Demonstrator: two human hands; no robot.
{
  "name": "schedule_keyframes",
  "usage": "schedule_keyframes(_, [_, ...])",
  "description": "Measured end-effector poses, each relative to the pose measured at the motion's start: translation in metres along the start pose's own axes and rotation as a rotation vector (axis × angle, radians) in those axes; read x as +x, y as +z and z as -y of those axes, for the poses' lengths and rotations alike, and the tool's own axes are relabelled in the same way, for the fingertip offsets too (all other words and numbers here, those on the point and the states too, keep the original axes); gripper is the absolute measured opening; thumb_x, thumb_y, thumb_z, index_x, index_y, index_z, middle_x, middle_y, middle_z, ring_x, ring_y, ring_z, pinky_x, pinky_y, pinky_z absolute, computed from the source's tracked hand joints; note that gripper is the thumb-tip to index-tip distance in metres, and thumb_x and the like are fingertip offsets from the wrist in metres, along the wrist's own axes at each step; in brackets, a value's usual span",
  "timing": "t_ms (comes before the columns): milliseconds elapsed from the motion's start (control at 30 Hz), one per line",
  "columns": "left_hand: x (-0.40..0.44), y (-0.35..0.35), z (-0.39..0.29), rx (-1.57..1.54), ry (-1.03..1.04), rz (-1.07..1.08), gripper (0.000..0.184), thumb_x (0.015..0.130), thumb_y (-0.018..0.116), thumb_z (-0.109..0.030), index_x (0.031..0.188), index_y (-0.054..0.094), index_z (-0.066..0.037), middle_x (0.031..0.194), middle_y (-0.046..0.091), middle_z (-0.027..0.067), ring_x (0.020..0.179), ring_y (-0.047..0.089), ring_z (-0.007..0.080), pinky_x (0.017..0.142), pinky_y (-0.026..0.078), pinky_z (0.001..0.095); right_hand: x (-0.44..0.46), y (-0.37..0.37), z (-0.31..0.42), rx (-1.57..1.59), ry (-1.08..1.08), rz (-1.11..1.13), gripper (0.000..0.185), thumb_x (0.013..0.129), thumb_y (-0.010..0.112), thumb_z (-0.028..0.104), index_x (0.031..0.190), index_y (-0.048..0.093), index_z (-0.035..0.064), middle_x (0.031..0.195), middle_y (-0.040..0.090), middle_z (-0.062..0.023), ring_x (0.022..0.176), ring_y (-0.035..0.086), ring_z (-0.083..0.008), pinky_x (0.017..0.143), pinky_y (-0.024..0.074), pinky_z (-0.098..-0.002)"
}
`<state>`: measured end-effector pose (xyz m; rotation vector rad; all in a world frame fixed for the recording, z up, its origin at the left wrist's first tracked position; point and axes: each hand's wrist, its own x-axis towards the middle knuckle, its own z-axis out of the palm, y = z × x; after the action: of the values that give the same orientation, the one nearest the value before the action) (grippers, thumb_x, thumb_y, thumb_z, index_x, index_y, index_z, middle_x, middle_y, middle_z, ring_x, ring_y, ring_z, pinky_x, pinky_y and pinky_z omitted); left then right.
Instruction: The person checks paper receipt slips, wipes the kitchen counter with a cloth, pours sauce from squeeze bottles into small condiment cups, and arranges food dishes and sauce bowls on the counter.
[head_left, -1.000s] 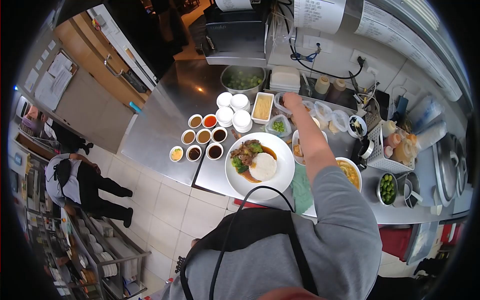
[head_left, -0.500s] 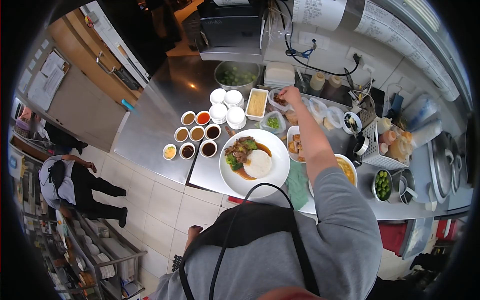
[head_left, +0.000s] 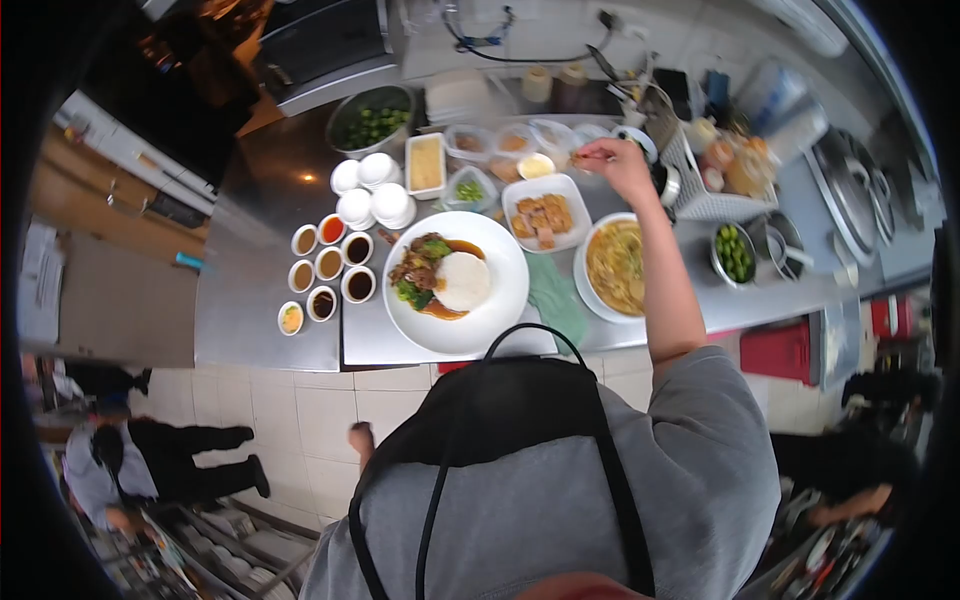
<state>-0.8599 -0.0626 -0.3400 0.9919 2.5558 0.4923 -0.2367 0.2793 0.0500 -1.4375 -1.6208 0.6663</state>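
My right hand (head_left: 616, 166) is raised above the noodle bowl (head_left: 615, 266), its fingertips pinched on something small that I cannot make out. Left of that bowl sits a square tub of golden-brown pieces (head_left: 546, 213). A large white plate (head_left: 508, 315) carries rice, broccoli and meat in brown sauce. Small tubs, one with chopped greens (head_left: 468, 188), stand behind the plate. My left hand (head_left: 361, 437) hangs low beside my body, away from the counter, its fingers partly hidden and blurred.
Several sauce cups (head_left: 359, 284) and stacked white cups (head_left: 392, 204) stand on the left. At the right are a bottle basket (head_left: 722, 205) and a pot of green fruit (head_left: 733, 254). Co-workers (head_left: 110, 465) are at both sides. A green cloth (head_left: 553, 300) lies at the counter's front.
The view has turned and shifted right. My right hand has left the small tub at the back and moved right, toward the noodle bowl. My left hand has come into sight.
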Motion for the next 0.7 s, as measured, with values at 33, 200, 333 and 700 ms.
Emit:
schedule_keyframes(33, [0.017, -0.033, -0.019, 0.244, 0.235, -0.044, 0.019, 0.069, 0.055, -0.019, 0.074, 0.063, -0.003, 0.074, 0.062, 0.0152, 0.07, 0.059, 0.0284, 0.064, 0.046, 0.0374, -0.024, -0.02, 0.001, -0.087, 0.069, 0.029, 0.016, 0.067, 0.065, 0.005, 0.082, 0.064, 0.0013, 0.071, 0.064, -0.0083, 0.065, 0.059, -0.0111, 0.063, 0.0454, -0.0235])
schedule_keyframes(200, [0.084, -0.134, -0.133, -0.255, 0.211, -0.578, 0.019, 0.073, 0.06, -0.011, 0.087, 0.058, 0.002, 0.08, 0.06, 0.0139, 0.069, 0.057, 0.0247, 0.065, 0.044, 0.0352, -0.105, -0.055, -0.02, -0.46, 0.243, 0.109, 0.015, 0.066, 0.058, 0.003, 0.079, 0.066, 0.0061, 0.073, 0.063, -0.011, 0.069, 0.061, -0.0214, 0.063, 0.047, -0.0303])
schedule_keyframes(333, [0.077, -0.211, -0.27, -0.814, 0.357, -0.507, 0.02, 0.079, 0.056, -0.009, 0.097, 0.055, 0.0, 0.087, 0.058, 0.0087, 0.073, 0.058, 0.0157, 0.063, 0.048, 0.0258, -0.121, -0.06, -0.006, -0.574, 0.308, -0.011, 0.012, 0.065, 0.056, 0.005, 0.073, 0.065, 0.0083, 0.068, 0.062, -0.0103, 0.068, 0.06, -0.0246, 0.061, 0.0472, -0.0319])
schedule_keyframes(700, [0.012, -0.254, -0.557, -0.943, 1.052, -0.235, 0.014, 0.077, 0.059, -0.007, 0.09, 0.061, -0.002, 0.085, 0.061, 0.004, 0.077, 0.056, 0.0101, 0.07, 0.045, 0.0229, -0.146, -0.044, -0.031, -1.16, 0.236, -0.021, 0.01, 0.069, 0.054, 0.016, 0.072, 0.063, 0.0155, 0.067, 0.06, -0.0069, 0.073, 0.059, -0.0229, 0.081, 0.0356, -0.0453])
